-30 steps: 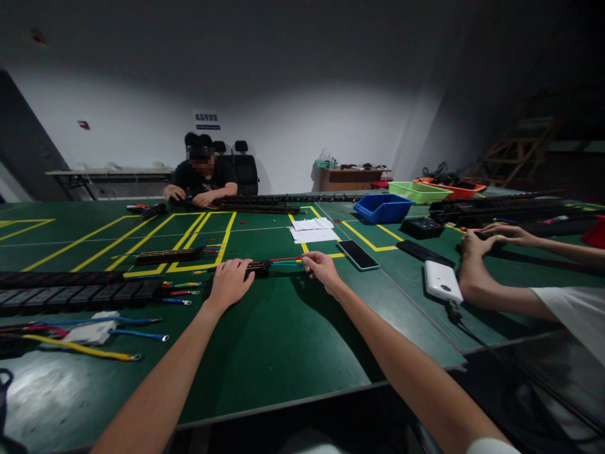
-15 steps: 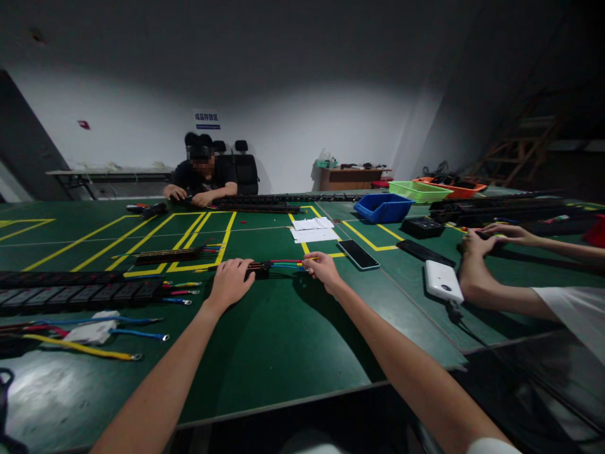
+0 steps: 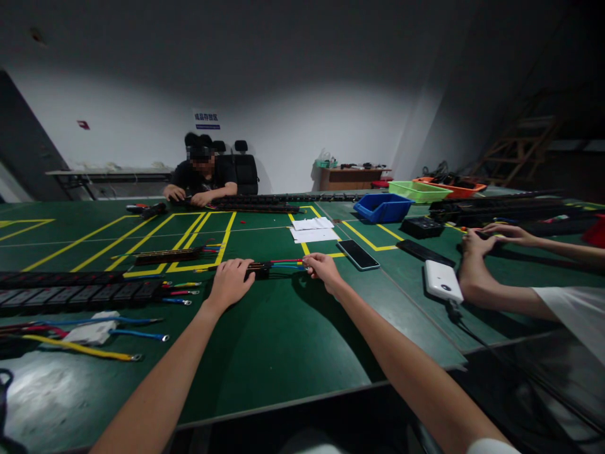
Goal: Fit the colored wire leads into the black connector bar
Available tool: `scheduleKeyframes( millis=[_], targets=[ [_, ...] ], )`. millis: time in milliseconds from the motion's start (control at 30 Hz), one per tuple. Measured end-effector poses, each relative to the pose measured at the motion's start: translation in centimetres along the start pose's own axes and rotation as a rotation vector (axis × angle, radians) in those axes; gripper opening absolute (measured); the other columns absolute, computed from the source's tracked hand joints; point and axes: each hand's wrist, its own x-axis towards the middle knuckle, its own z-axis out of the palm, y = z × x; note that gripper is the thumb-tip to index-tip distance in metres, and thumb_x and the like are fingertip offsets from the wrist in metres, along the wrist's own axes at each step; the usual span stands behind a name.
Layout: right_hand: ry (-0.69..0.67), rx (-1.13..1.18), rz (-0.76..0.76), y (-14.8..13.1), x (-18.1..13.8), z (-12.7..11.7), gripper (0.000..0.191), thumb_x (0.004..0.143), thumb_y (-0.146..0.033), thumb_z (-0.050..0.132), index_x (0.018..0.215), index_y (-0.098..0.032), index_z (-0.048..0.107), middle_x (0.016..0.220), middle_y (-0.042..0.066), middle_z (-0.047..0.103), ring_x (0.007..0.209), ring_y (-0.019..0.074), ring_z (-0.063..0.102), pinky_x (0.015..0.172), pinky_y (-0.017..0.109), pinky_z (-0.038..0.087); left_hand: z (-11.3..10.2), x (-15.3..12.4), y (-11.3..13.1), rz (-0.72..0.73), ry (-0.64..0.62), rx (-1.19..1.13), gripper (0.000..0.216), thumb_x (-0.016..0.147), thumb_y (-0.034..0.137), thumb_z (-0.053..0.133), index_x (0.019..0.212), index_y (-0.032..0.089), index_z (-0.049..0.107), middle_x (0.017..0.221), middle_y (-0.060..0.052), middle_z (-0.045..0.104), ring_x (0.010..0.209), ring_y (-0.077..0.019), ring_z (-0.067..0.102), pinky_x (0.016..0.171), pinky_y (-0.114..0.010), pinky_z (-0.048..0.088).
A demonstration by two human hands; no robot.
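A black-sleeved wire bundle (image 3: 261, 269) lies across the table in front of me. My left hand (image 3: 230, 281) is closed over it, palm down, with the thumb along its near side. A yellow end pokes out to the left of that hand. From the sleeve's right end run a red wire (image 3: 286, 261) and a blue wire (image 3: 286, 267). My right hand (image 3: 323, 270) pinches their far ends between thumb and fingers; the tips are mostly hidden. A similar wire bundle (image 3: 170, 255) rests farther back on the left.
Black socket strips (image 3: 94, 295) and thick cables with ring lugs (image 3: 142, 334) lie left. Right of my hands are a phone (image 3: 359, 255), papers (image 3: 312, 230), a blue bin (image 3: 384, 208) and a white device (image 3: 443, 281). One co-worker's arms (image 3: 491, 284) reach in at right; another person (image 3: 203, 170) sits opposite.
Both hands keep their hold on the wire bundle and its wires. The fingers of my right hand have shifted very slightly at the wire ends.
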Motion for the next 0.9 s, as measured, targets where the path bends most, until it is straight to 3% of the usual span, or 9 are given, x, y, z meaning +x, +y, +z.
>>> scheduleKeyframes(
  millis=[567, 900],
  targets=[
    [0.005, -0.12, -0.121, 0.4, 0.5, -0.2, 0.021, 0.075, -0.018, 0.069, 0.095, -0.012, 0.074, 0.069, 0.001, 0.065, 0.058, 0.0109, 0.056, 0.043, 0.017, 0.039, 0.2, 0.1, -0.1, 0.014, 0.023, 0.026, 0.047, 0.098, 0.044, 0.043, 0.131, 0.018, 0.064, 0.124, -0.013, 0.07, 0.119, -0.0304, 0.062, 0.109, -0.053, 0.044],
    [-0.002, -0.133, -0.176, 1.3, 0.7, -0.2, 0.031, 0.078, -0.034, 0.07, 0.103, -0.017, 0.07, 0.073, -0.001, 0.061, 0.058, 0.0104, 0.053, 0.04, 0.016, 0.037, 0.2, 0.1, -0.1, 0.003, -0.001, 0.008, 0.049, 0.098, 0.044, 0.041, 0.133, 0.018, 0.063, 0.128, -0.013, 0.069, 0.123, -0.0305, 0.06, 0.11, -0.054, 0.043]
  ],
)
